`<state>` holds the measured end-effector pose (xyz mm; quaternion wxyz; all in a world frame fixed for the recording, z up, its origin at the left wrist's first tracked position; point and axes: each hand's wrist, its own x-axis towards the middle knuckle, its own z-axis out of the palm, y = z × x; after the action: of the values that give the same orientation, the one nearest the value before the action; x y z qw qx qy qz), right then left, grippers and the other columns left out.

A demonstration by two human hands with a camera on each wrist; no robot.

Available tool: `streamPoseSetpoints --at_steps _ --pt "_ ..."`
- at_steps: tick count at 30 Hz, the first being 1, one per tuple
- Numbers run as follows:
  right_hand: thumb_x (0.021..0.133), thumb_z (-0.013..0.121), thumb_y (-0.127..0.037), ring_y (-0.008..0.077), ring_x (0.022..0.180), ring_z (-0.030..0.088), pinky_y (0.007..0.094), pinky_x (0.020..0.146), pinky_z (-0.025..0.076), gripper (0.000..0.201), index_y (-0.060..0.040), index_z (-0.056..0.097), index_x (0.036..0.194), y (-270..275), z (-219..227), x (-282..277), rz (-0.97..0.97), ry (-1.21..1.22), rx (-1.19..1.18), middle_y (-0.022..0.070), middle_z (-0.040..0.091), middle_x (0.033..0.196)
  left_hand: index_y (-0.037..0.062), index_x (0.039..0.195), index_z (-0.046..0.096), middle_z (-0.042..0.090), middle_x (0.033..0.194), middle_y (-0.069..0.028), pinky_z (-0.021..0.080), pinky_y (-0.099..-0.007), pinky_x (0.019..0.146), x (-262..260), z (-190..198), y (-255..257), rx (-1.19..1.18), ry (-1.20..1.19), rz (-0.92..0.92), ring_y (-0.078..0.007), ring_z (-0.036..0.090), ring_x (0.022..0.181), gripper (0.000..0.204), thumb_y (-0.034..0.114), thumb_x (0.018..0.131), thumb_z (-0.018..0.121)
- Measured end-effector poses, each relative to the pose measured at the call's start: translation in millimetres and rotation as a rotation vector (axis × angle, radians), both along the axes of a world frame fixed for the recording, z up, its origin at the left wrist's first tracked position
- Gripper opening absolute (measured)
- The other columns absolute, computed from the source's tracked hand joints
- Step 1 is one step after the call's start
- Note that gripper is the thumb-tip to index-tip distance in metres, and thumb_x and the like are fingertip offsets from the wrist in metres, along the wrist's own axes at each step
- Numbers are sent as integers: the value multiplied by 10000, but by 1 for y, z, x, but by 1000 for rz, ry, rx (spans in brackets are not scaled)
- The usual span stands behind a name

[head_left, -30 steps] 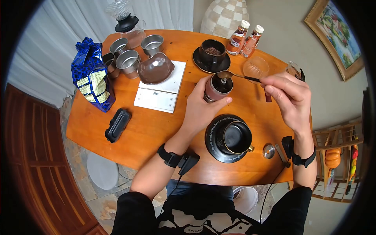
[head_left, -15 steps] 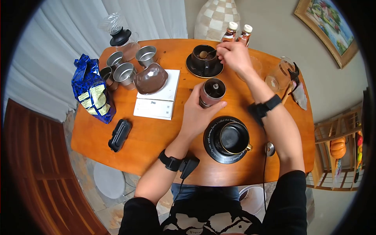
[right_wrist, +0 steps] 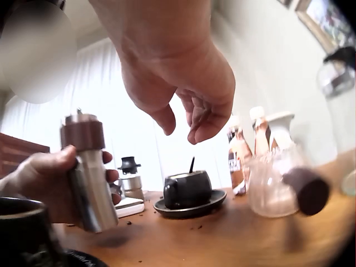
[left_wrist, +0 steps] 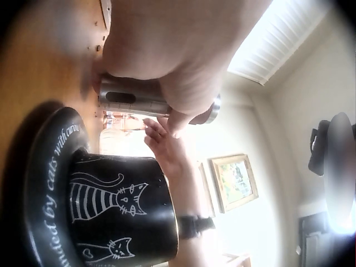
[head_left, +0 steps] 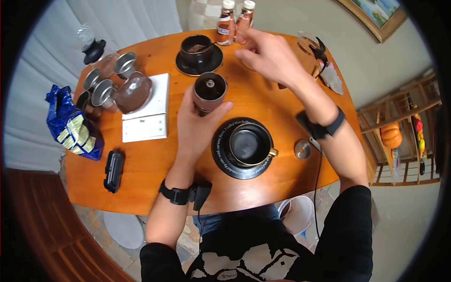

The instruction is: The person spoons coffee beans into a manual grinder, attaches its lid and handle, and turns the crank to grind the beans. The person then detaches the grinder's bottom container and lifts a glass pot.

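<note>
My left hand (head_left: 191,129) grips a cylindrical hand coffee grinder (head_left: 209,94), its top uncovered and a metal shaft standing in the middle. Steel and a brown band show on its body in the right wrist view. My right hand (head_left: 272,56) is raised over the table's far right part, fingers loosely bent, nothing in them. Behind the grinder, a black cup (right_wrist: 188,189) of coffee beans stands on a dark saucer (head_left: 218,62). A spoon (right_wrist: 192,164) leans in it, only its handle showing above the rim. The grinder's crank knob (right_wrist: 306,191) appears beside a clear glass bowl (right_wrist: 270,192).
Near me, a black cup (head_left: 249,144) with a gold handle sits on a lettered saucer (head_left: 220,152). Leftward are a white scale (head_left: 144,129), a brown dish (head_left: 134,92), metal cups (head_left: 103,93) and a blue bag (head_left: 73,124). Two bottles (head_left: 225,26) stand at the back.
My right hand carried the spoon from above the grinder to the bean cup, let go of it there and moved off rightward. The left hand still holds the grinder.
</note>
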<state>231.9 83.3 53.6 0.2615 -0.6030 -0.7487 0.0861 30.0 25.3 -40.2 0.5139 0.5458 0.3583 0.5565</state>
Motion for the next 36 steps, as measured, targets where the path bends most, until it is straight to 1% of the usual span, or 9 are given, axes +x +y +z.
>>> streamPoseSetpoints --at_steps 3,5,8,15,18,20,23,26,36 --pt "827 758 -237 372 908 688 455 833 551 317 -57 678 1075 -79 28 36 89 -248 -321 157 726 887 19 1274 548 665 1168 -56 535 -273 904 0 7 -4 12 27 -27 -122 652 1046 538 21 813 826" --pt "797 785 -217 355 942 676 441 832 554 378 -69 655 1119 -131 18 60 222 -468 -266 159 706 1005 25 1268 554 666 1158 -54 533 -271 905 0 8 -5 19 73 -37 -125 654 1045 533 20 810 826" --pt "754 814 -182 349 1035 635 441 876 533 409 -87 631 1107 -174 -8 68 129 -631 -455 157 647 1087 22 1261 566 660 1156 -50 532 -273 909 4 4 -6 29 44 -49 -122 645 1050 533 21 798 831" --pt "751 732 -32 345 960 657 388 813 556 392 -53 604 1120 -166 0 72 151 -189 -479 134 609 1000 14 1279 572 658 1177 -61 527 -279 921 1 4 -7 35 6 -75 -127 634 1073 583 44 772 856" --pt "738 771 -26 243 977 646 342 846 533 381 -49 597 1076 -149 16 52 148 120 -88 99 604 1001 9 1279 573 664 1192 -81 516 -300 948 1 1 -7 89 65 -72 -163 645 1086 614 93 753 878" --pt "724 805 0 170 1032 601 314 909 490 369 -40 591 1023 -139 19 17 229 855 62 81 599 1030 11 1275 579 663 1193 -84 514 -306 950 0 6 -9 119 93 -69 -167 644 1090 609 101 753 880" --pt "736 817 16 182 1109 591 313 968 463 320 -30 588 954 -113 11 -8 406 625 164 129 626 1166 16 1266 591 659 1195 -92 510 -320 952 -2 14 -12 162 116 -61 -177 641 1099 603 119 749 885" --pt "722 826 -5 212 1098 615 336 967 472 356 -29 628 1017 -98 -1 -27 483 772 119 135 643 1212 21 1257 601 654 1196 -98 507 -330 951 -4 13 -10 173 103 -59 -187 640 1103 605 135 736 888" --pt "662 812 11 293 1075 647 382 936 500 530 -25 682 1175 -96 18 -28 507 327 148 131 671 1169 26 1244 611 654 1161 -124 515 -373 930 -6 15 -12 271 160 -55 -279 647 1081 624 145 694 880"
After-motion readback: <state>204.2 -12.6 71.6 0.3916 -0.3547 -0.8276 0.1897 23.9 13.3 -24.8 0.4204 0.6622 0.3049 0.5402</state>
